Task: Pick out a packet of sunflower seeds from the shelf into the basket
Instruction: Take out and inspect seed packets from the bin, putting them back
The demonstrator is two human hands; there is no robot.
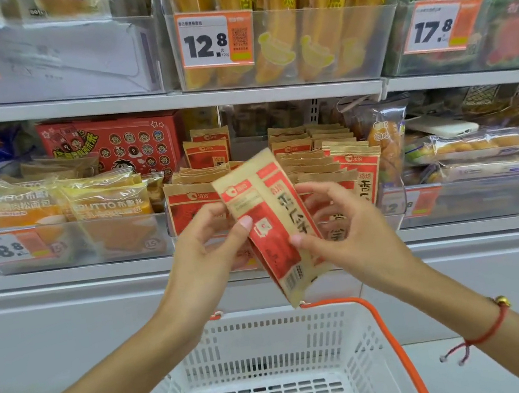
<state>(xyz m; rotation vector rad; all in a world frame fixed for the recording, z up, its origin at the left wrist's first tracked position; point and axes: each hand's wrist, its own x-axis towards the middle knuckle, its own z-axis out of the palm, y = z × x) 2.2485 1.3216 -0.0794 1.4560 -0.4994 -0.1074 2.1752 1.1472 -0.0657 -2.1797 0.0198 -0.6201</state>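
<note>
A tan and red packet of sunflower seeds [269, 225] hangs tilted in front of the middle shelf, its barcode end lowest. My left hand [205, 248] pinches its left edge with thumb on the front. My right hand [340, 228] grips its right edge, thumb on the front and fingers behind. More packets of the same kind [323, 156] stand in rows in the clear shelf bin behind. The white basket [271, 332] with an orange handle sits directly below the packet, with nothing in it.
Yellow bread packs [91, 204] fill the bin to the left, a red carton [119, 143] stands behind them, and pastry bags [476, 147] lie to the right. Price tags [214, 39] hang on the upper shelf bins. A white cabinet front runs below the shelf edge.
</note>
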